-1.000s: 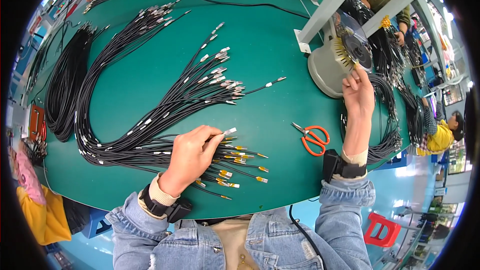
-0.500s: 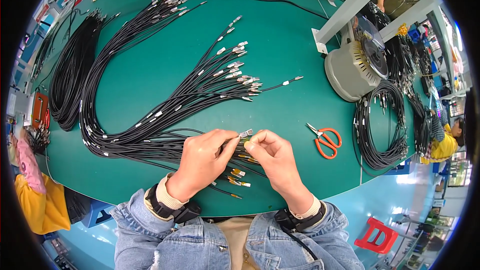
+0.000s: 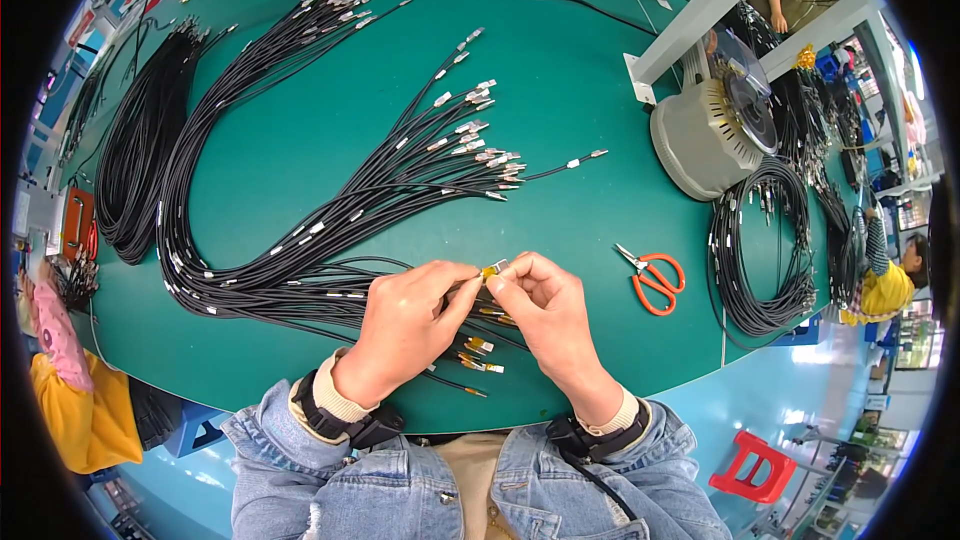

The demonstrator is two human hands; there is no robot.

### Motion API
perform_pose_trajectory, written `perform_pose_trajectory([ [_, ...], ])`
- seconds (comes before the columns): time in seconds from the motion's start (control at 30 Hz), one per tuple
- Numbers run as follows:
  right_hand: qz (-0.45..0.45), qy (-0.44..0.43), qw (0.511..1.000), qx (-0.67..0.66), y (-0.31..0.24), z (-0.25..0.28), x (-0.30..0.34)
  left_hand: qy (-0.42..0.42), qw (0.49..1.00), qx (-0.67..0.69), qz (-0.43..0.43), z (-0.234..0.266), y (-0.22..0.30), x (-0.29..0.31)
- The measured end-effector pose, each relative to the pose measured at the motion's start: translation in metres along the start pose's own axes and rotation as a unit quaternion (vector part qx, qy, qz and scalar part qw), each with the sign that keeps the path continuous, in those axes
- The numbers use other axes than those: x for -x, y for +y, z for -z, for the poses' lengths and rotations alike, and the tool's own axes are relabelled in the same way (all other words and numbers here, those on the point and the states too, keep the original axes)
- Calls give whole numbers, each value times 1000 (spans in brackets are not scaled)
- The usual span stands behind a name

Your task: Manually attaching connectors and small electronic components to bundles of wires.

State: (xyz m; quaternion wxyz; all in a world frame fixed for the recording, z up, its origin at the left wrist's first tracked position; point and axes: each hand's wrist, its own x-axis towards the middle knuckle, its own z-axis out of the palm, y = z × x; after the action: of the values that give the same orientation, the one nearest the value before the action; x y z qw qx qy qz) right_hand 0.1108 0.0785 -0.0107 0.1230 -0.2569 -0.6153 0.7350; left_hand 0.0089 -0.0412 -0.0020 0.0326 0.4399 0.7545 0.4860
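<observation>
Cable bundle (image 3: 330, 210) behind hands — scissors (image 3: 655, 280) right, coil (image 3: 765, 250) further right, on table (image 3: 560, 60).

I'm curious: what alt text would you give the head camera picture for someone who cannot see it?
Two hands, left hand and right hand, meet over a green table, pinching a small yellow connector on a black cable end. Bundles of black cables fan across the table, with orange scissors and a grey machine to the right.
</observation>
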Motion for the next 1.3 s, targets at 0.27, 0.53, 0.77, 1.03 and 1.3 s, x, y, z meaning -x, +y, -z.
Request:
perform_pose_trajectory([
  [0.27,3,-6,1000,21,3,2,-1,-3,1000,-9,-6,1,0,0],
  [0.53,-8,-15,999,30,2,4,-2,-5,1000,-2,-7,1,0,0],
  [0.77,-19,-14,999,28,0,4,-1,-21,1000,6,-4,1,-1,1],
  [1.03,-31,-24,999,1,-3,5,0,-34,979,-128,-158,5,-5,0],
  [1.3,-16,-26,999,-40,-5,2,3,14,987,-113,-110,3,-4,0],
])
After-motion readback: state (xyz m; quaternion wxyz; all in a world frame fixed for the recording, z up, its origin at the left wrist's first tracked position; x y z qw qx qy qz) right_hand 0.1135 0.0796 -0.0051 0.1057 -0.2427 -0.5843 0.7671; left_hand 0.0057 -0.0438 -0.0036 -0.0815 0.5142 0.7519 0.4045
